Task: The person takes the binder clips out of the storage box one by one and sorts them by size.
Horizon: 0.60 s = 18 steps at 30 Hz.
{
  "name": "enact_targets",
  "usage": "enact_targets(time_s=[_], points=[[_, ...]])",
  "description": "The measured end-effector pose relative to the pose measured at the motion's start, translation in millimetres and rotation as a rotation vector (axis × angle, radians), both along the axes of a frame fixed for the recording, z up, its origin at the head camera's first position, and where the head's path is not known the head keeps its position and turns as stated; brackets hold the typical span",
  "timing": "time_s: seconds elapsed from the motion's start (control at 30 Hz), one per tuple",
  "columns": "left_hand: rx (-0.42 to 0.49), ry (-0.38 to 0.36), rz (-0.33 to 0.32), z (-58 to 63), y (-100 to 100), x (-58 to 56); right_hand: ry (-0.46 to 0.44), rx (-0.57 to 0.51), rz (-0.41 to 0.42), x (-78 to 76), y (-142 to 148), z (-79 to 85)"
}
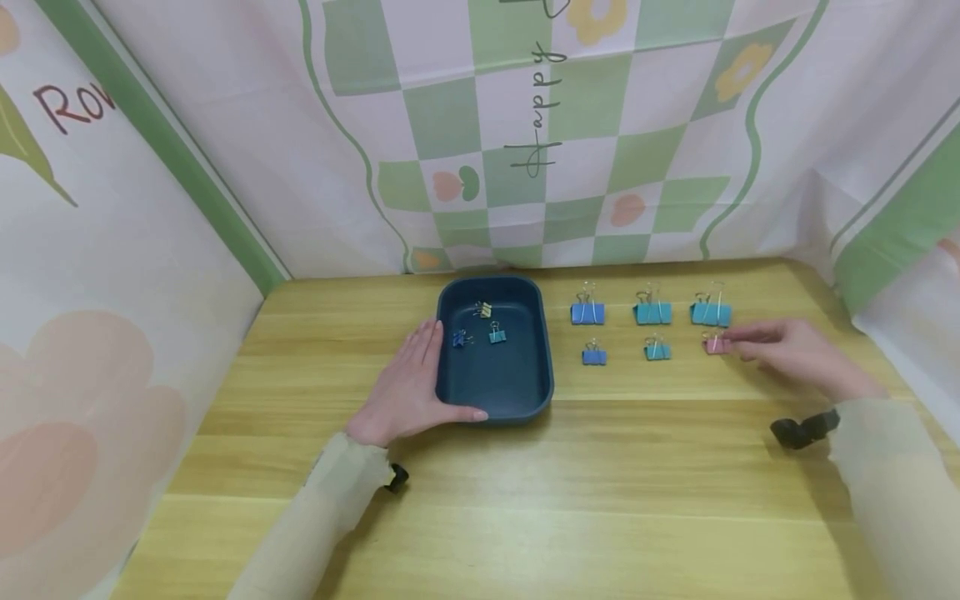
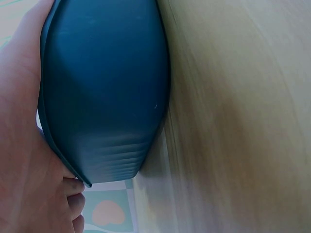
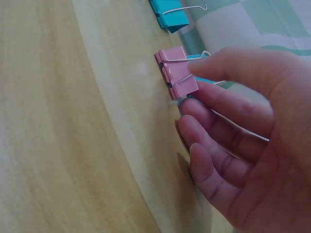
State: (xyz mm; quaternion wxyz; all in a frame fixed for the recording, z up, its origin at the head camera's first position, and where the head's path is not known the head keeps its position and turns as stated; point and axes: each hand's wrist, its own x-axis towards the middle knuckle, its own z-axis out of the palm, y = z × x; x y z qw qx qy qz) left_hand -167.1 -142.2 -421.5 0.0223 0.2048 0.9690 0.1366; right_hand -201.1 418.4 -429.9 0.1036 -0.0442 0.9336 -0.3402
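Note:
My right hand pinches a small pink binder clip between thumb and index finger, at the right end of the front row. Its other fingers are bent loosely below the clip. Behind it stands a larger teal binder clip. My left hand rests against a dark blue tray, fingers straight along its left side and thumb over the near rim. Inside the tray lie a yellow clip, a dark blue clip and a teal clip.
Right of the tray, the back row also holds a large blue clip and another large teal clip. A small blue clip and small teal clip stand before them. A patterned curtain borders the wooden table.

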Motion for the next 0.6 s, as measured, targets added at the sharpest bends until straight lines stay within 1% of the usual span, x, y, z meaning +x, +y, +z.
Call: enact_targets(time_s=[0.17, 0.3, 0.43, 0.6], points=[[-0.003, 0.004, 0.000, 0.0, -0.2, -0.2, 0.015, 0.044, -0.017, -0.8, 0.6, -3.4], [-0.001, 0.005, -0.001, -0.1, -0.1, -0.4, 0.049, 0.077, -0.008, -1.0, 1.2, -4.9], [0.000, 0.006, -0.001, 0.0, 0.2, -0.5, 0.069, 0.082, 0.010, -1.2, 2.4, -5.7], [0.001, 0.007, -0.001, 0.0, 0.1, -0.2, 0.048, 0.061, 0.006, 0.0, 2.4, -4.9]])
